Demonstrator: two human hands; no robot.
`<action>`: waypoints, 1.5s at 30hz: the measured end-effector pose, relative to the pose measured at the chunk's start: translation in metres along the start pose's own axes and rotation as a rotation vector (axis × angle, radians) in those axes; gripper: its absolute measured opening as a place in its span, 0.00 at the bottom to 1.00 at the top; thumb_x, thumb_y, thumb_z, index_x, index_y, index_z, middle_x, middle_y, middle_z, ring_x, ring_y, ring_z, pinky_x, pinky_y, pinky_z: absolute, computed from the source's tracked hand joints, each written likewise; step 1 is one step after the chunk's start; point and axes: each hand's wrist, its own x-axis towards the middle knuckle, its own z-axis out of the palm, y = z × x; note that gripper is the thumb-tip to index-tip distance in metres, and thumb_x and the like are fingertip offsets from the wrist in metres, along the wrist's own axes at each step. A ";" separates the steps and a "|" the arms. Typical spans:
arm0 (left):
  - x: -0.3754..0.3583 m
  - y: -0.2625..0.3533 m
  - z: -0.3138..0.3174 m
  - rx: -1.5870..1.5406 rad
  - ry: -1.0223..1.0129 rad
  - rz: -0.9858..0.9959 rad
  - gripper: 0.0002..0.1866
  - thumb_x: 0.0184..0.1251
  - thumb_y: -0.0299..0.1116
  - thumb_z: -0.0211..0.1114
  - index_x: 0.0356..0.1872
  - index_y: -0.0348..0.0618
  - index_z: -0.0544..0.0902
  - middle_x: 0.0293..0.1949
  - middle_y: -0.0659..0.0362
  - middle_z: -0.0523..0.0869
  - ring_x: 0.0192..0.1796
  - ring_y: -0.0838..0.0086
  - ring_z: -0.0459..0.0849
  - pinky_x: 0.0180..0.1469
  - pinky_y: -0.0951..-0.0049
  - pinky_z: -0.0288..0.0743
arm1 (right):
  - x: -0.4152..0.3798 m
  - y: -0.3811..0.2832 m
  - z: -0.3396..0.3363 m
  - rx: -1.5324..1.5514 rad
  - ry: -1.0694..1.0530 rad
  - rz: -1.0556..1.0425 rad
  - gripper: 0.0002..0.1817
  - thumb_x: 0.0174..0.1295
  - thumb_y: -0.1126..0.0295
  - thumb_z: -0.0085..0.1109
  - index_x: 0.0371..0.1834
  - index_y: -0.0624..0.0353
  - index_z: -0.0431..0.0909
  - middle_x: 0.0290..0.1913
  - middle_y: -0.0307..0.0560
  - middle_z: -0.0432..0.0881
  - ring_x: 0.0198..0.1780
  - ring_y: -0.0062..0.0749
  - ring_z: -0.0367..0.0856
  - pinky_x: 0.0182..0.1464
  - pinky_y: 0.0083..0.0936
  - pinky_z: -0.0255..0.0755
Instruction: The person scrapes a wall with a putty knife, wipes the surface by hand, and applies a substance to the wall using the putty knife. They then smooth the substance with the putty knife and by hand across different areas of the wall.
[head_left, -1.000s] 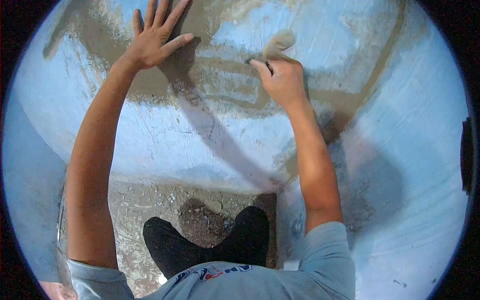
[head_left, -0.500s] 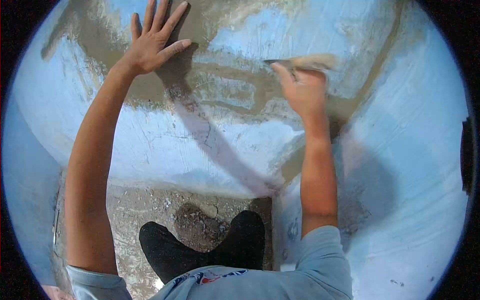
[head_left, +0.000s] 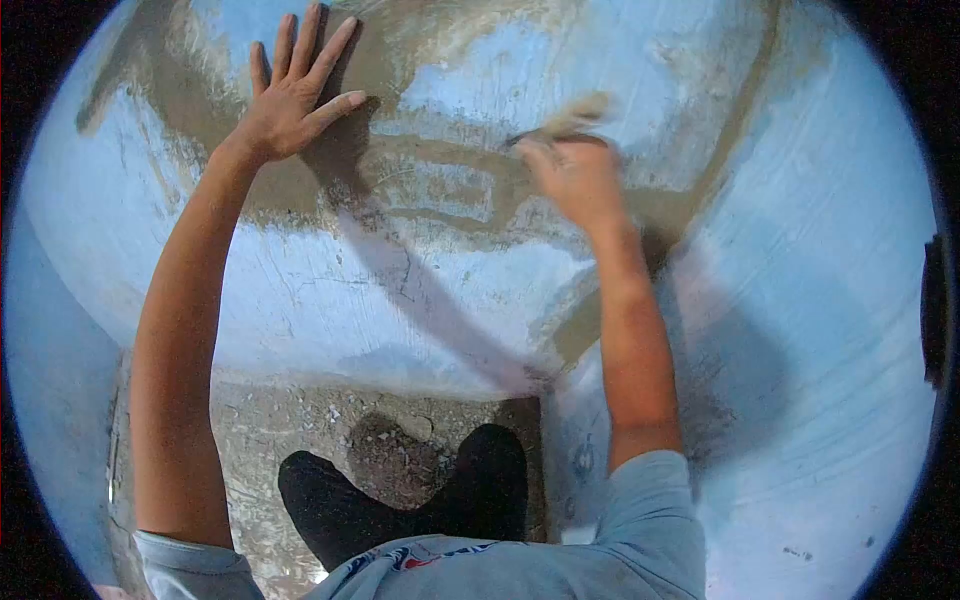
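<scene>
My left hand (head_left: 290, 110) lies flat on the blue wall (head_left: 480, 300), fingers spread, over a patch of grey-brown plaster (head_left: 285, 190). To the right, my right hand (head_left: 575, 175) is closed around a paintbrush (head_left: 575, 118), blurred by motion. Its pale bristles point up and right, and a dark end sticks out left of the fingers. The brush is close to the wall, just above a band of plaster; whether the bristles touch cannot be made out.
A strip of plaster (head_left: 742, 120) runs down the corner where a blue side wall (head_left: 830, 320) meets the facing wall. Below, the rough floor (head_left: 255, 420) carries loose rubble (head_left: 390, 450). My dark-clad legs (head_left: 490, 480) are bent near the wall's foot.
My right hand has moved a little left and slightly down with the paintbrush, which has tilted more upward. My left hand stays flat on the wall; the view has shifted slightly.
</scene>
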 end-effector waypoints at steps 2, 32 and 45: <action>-0.002 0.000 0.003 0.036 0.004 0.022 0.46 0.76 0.72 0.50 0.87 0.68 0.46 0.88 0.53 0.32 0.87 0.51 0.25 0.81 0.37 0.16 | -0.004 0.011 -0.004 -0.129 -0.098 -0.010 0.17 0.69 0.57 0.67 0.37 0.62 0.89 0.34 0.61 0.86 0.38 0.60 0.85 0.42 0.45 0.78; -0.002 0.000 0.001 0.020 0.009 0.005 0.46 0.75 0.71 0.51 0.87 0.69 0.46 0.88 0.55 0.31 0.87 0.52 0.25 0.81 0.37 0.15 | -0.011 0.017 -0.010 0.013 -0.074 0.056 0.17 0.69 0.57 0.68 0.37 0.63 0.89 0.30 0.62 0.84 0.32 0.60 0.83 0.36 0.41 0.77; -0.001 0.001 0.003 0.001 0.030 -0.034 0.45 0.73 0.77 0.44 0.86 0.75 0.48 0.88 0.57 0.35 0.88 0.53 0.28 0.81 0.36 0.16 | -0.028 0.016 0.011 0.083 0.144 0.122 0.16 0.66 0.61 0.72 0.30 0.65 0.88 0.21 0.56 0.82 0.21 0.31 0.77 0.28 0.34 0.71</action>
